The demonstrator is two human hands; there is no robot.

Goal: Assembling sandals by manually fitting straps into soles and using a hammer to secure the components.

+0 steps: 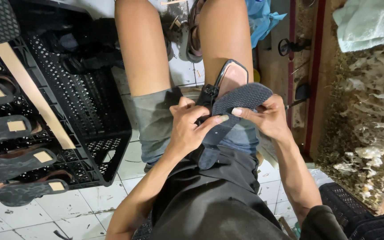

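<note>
Black rubber, patterned with small bumps, forms the sole [241, 98] of the sandal [227, 95] held over the person's lap, between the knees. The left hand [190, 129] wraps its fingers around the sandal's middle, thumb stretched across the dark strap. The right hand [265, 116] pinches the sole's edge between thumb and fingers. Beside the left leg stands a black plastic crate [90, 115], with a wooden strip [34, 93] leaning across it and more dark soles [14, 164] laid along its far side. White floor tiles [67, 209] lie beneath.
</note>
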